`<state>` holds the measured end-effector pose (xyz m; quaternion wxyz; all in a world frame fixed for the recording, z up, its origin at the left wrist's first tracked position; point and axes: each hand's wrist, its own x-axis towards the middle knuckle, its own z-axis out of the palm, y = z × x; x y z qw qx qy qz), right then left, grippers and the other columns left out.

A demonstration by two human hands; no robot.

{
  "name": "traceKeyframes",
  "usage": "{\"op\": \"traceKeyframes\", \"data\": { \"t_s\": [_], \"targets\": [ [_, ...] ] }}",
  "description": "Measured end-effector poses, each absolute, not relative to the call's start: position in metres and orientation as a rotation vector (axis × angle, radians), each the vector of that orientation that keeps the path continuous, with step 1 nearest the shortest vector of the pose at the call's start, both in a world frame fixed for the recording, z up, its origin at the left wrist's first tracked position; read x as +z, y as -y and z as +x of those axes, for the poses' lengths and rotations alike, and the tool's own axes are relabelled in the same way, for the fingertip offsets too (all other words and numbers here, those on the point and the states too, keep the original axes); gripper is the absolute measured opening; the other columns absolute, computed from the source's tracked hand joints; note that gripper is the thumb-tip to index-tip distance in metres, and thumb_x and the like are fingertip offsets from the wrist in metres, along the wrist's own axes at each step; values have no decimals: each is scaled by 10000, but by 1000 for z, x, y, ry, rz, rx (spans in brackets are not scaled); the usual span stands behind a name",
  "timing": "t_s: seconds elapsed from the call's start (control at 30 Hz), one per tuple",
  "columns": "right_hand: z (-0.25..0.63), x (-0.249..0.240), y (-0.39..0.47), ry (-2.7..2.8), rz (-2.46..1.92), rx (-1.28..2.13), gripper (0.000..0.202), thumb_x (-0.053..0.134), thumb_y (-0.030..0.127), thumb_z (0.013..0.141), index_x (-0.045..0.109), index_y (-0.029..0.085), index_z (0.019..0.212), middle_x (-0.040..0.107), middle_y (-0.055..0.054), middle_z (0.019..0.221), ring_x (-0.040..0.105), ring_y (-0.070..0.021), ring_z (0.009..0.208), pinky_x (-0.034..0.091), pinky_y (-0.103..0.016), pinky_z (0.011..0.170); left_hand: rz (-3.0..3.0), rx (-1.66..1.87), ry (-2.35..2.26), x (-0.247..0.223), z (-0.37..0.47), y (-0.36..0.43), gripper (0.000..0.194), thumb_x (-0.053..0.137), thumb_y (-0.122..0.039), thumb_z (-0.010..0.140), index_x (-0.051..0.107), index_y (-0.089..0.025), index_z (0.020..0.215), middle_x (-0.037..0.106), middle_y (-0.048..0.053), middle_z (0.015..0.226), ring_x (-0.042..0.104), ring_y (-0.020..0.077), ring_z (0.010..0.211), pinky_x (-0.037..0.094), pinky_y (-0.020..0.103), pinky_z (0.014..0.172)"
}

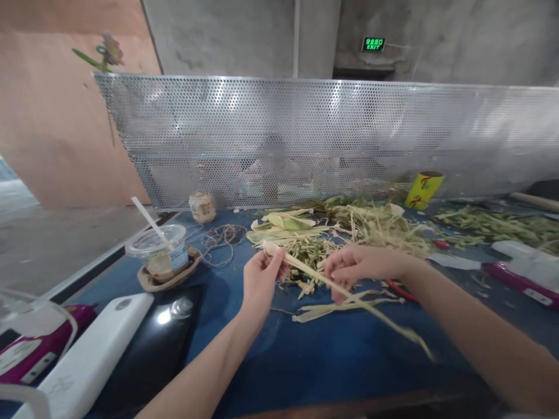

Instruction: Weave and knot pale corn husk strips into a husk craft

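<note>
A long, pale strip of dried corn husk (384, 319) runs slantwise across the front of the pile, its thin end trailing to the lower right. Its wider upper end is pinched between the thumb and fingers of my left hand (261, 276). My right hand (356, 267) is bent around the strip's middle, with the strip passing across its lower fingers. Behind both hands lies a heap of shredded green-yellow husk (308, 253). Broader husk leaves (286, 224) rest at the back of it. Another loose husk strip (317, 311) lies flat on the blue table top (301, 361) below my hands.
At left are a lidded plastic cup (163, 256) with a straw, tangled twine (220, 240), a dark glossy tablet-like panel (159, 331) and a white power bank-like block (94, 349). A yellow can (423, 190) and purple-handled tool (517, 283) stand right. A perforated metal screen (271, 116) edges the back.
</note>
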<state>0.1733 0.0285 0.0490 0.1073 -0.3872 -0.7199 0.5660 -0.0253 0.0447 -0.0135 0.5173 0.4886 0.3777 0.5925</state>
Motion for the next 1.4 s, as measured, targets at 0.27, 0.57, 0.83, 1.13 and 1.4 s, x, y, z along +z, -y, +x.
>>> {"op": "traceKeyframes", "data": {
  "t_s": [0.27,0.57,0.83,1.13,1.4],
  "targets": [
    [149,20,-34,2147,-1171,1271,286,574,421,725,523,140,715,522,25,558,499,-65,469,418,-182,470,1426,1075,-860,-23,-10,-29,327,564,-456,708,541,-140,627,504,-31,440,400,60,346,316,181,371],
    [172,22,-32,2141,-1208,1459,116,463,231,753,497,147,680,459,40,575,442,-64,501,399,-190,512,1273,1073,-824,-19,-7,-35,308,521,-438,737,556,-133,711,566,12,546,464,95,430,363,197,373],
    [186,24,-32,2170,-1223,1349,175,454,270,773,527,146,673,477,26,589,460,-71,506,418,-198,525,1562,1291,-904,-7,-21,-33,334,390,-381,829,506,-177,592,448,-28,489,396,84,435,315,208,438],
    [205,8,-54,2093,-1248,1316,173,491,289,746,536,145,831,579,1,675,534,-99,536,442,-218,512,2932,303,-396,-26,61,56,239,432,-328,819,525,-174,661,615,41,586,559,166,541,364,283,528],
    [207,1,-59,2063,-1269,1302,201,526,341,743,547,144,774,509,50,536,454,-63,436,358,-181,431,2562,635,-864,32,130,46,432,292,-478,837,528,-125,920,628,178,771,601,268,688,408,342,544]
  ]
}}
